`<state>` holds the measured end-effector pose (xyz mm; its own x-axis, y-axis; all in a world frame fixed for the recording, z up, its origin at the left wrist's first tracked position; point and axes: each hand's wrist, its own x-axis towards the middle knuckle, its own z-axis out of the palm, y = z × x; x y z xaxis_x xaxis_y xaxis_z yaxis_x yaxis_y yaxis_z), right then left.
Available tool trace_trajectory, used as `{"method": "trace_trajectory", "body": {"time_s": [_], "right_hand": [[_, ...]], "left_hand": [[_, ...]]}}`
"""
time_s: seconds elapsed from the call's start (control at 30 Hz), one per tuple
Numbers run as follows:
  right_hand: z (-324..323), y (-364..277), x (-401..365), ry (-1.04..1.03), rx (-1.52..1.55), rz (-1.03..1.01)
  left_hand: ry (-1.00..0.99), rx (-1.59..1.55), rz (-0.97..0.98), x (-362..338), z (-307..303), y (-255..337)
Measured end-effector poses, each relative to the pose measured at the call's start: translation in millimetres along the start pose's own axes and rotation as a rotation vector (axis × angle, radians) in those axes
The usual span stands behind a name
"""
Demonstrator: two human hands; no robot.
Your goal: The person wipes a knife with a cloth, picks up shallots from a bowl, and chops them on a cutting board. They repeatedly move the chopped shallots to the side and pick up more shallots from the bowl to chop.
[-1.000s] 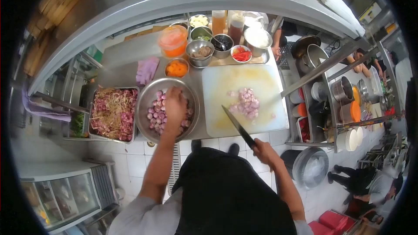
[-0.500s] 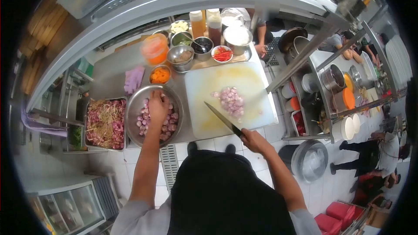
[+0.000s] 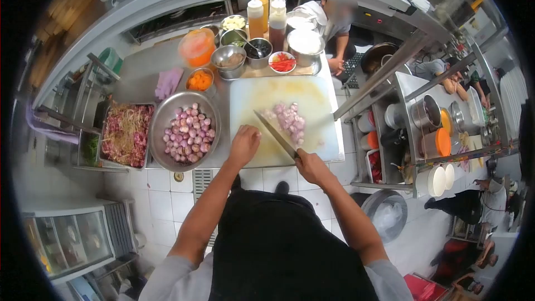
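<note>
My left hand [image 3: 244, 144] rests on the near left part of the white cutting board [image 3: 312, 97], fingers curled down; what lies under them is hidden. My right hand [image 3: 310, 167] grips the handle of a long knife [image 3: 273, 132], its blade slanting up-left over the board, between my left hand and a pile of cut pink shallots [image 3: 288, 120]. Left of the board stands a big steel bowl [image 3: 160, 112] with whole peeled shallots [image 3: 188, 134].
A steel tray of shallot skins [image 3: 125, 134] sits left of the bowl. Behind the board are small bowls of condiments [image 3: 259, 53], sauce bottles [image 3: 256, 11], an orange tub [image 3: 196, 47] and a purple cloth [image 3: 167, 82]. Another person [image 3: 334, 30] stands across the counter. Shelves of pots [image 3: 429, 114] are on the right.
My left hand has left the shallot bowl and moved right onto the cutting board. The knife has swung in over the board toward the cut pile.
</note>
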<state>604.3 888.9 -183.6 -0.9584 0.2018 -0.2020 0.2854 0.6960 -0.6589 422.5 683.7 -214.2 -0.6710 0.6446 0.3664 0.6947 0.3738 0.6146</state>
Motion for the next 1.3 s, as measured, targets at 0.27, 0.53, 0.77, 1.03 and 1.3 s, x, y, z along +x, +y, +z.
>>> {"method": "trace_trajectory", "body": {"time_s": [0.27, 0.53, 0.77, 1.03, 1.3], "right_hand": [[-0.5, 8.6, 5.1, 0.114, -0.091, 0.007], [28.8, -25.5, -34.3, -0.013, -0.126, 0.049], [22.5, -41.2, -55.4, 0.021, -0.160, 0.028], [35.0, -44.1, -40.8, -0.088, -0.138, 0.175], [41.4, -42.5, -43.6, -0.095, -0.133, 0.193]], "left_hand": [[0.048, -0.247, -0.073, -3.8, 0.4, -2.1], [0.078, -0.149, -0.003, -0.4, 3.0, 6.4], [0.069, -0.143, 0.013, 1.0, 4.9, 3.2], [0.053, -0.120, 0.015, -0.8, 3.7, 0.8], [0.042, -0.165, 0.014, 0.1, 2.1, 1.7]]}}
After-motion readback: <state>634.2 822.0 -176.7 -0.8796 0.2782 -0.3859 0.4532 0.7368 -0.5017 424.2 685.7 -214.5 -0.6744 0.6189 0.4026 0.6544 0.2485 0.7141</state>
